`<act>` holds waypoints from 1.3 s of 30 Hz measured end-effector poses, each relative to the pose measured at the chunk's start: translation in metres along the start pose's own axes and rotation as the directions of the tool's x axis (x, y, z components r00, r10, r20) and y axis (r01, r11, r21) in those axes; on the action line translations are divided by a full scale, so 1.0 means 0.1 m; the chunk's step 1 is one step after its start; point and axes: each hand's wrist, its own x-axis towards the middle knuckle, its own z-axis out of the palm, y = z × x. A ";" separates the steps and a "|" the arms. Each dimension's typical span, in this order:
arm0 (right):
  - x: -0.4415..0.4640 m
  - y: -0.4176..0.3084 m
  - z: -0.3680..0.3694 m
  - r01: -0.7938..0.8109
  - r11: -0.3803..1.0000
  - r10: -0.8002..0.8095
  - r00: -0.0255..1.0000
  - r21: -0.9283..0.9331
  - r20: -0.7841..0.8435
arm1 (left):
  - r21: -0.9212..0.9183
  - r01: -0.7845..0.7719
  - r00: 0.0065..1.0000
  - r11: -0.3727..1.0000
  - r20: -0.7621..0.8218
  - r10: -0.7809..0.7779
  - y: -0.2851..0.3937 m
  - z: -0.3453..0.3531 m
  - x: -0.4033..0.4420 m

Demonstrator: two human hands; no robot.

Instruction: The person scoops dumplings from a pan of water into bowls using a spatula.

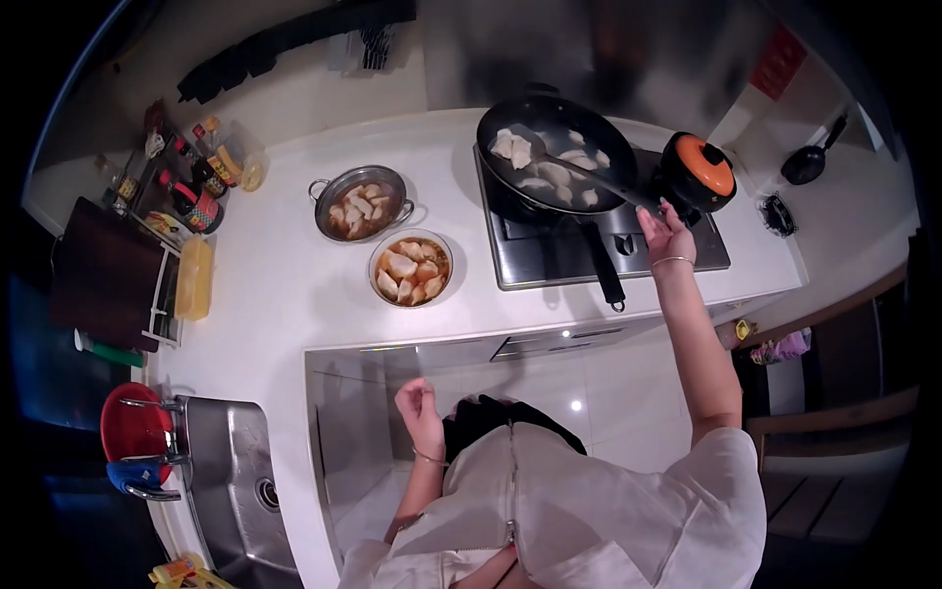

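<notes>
My right hand (667, 234) is closed around the end of a long dark ladle (596, 177). The ladle reaches left into a black wok (610, 280) on the stove, and its head bears a few pale dumplings (512, 147). More dumplings (554, 175) lie in the steaming water of the wok. My left hand (422, 417) hangs in front of my body, below the counter edge, fingers curled in with nothing visible in them. On the counter left of the stove stand a metal pot (317, 193) and a glass bowl (371, 270), both holding dumplings in reddish broth.
An orange-lidded black pot (705, 169) stands right of the wok on the steel stove (510, 263). Sauce bottles (196, 201), a dark cutting board (103, 270) and a yellow box (194, 278) line the left side. Nearer are a sink (231, 442) and a red basin (116, 417).
</notes>
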 end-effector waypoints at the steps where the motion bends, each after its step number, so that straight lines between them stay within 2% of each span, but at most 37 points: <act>1: 0.00 -0.04 0.07 -0.017 1.000 0.017 1.000 0.000 -0.004 | 0.006 -0.012 1.000 1.000 -0.002 0.012 -0.02 -0.01 0.00; 2: -0.01 -0.08 0.15 -0.021 1.000 0.022 1.000 -0.005 0.004 | 0.001 -0.011 1.000 1.000 -0.012 0.011 -0.04 -0.01 0.01; 4: -0.03 -0.15 0.32 -0.094 0.996 0.093 0.996 0.011 0.010 | 0.117 -0.016 0.999 0.993 -0.025 0.020 -0.04 0.01 0.02; 10: -0.18 -0.06 0.90 -0.252 0.967 0.255 0.963 -0.048 0.091 | 0.174 -0.047 0.998 0.984 -0.030 0.053 0.02 0.03 0.02; 14: -0.18 0.28 1.18 -0.389 0.917 0.396 0.915 -0.093 0.076 | 0.124 -0.013 0.996 0.992 -0.087 0.024 0.00 -0.03 0.01; 17: -0.16 0.61 1.39 -0.454 0.882 0.454 0.891 -0.127 -0.027 | 0.112 -0.015 0.993 0.994 -0.117 0.028 -0.04 -0.16 0.00; 18: -0.08 0.74 1.38 -0.460 0.876 0.471 0.881 -0.144 0.051 | 0.112 -0.032 0.990 0.993 -0.135 0.047 -0.05 -0.20 -0.01; 21: -0.07 1.05 1.55 -0.471 0.864 0.486 0.873 -0.176 0.050 | 0.069 -0.056 0.977 0.996 -0.204 0.069 -0.03 -0.33 -0.03; 24: -0.04 1.30 1.68 -0.448 0.851 0.481 0.875 -0.276 0.063 | 0.016 -0.074 0.960 0.997 -0.269 0.076 0.02 -0.46 -0.08; 26: -0.01 1.45 1.77 -0.383 0.847 0.432 0.900 -0.369 0.059 | 0.007 -0.034 0.938 0.999 -0.345 0.034 0.06 -0.54 -0.10; 28: 0.01 1.52 1.86 -0.389 0.843 0.442 0.895 -0.370 0.066 | 0.010 -0.024 0.927 1.000 -0.374 0.026 0.06 -0.61 -0.11; 31: -0.04 1.50 2.02 -0.212 0.848 0.327 0.930 -0.485 0.167 | 0.043 -0.026 0.915 0.999 -0.402 0.041 0.14 -0.67 -0.14; 32: 0.00 1.47 2.04 -0.138 0.862 0.272 0.938 -0.488 0.215 | 0.010 -0.015 0.911 1.000 -0.411 0.018 0.18 -0.67 -0.14; 36: 0.01 0.98 2.13 -0.162 0.898 0.298 0.909 -0.410 0.293 | -0.010 -0.005 0.930 1.000 -0.368 0.001 0.20 -0.62 -0.10; 39: 0.07 0.46 2.05 -0.152 0.936 0.248 0.924 -0.317 0.291 | 0.007 -0.029 0.953 1.000 -0.301 0.030 0.12 -0.50 -0.05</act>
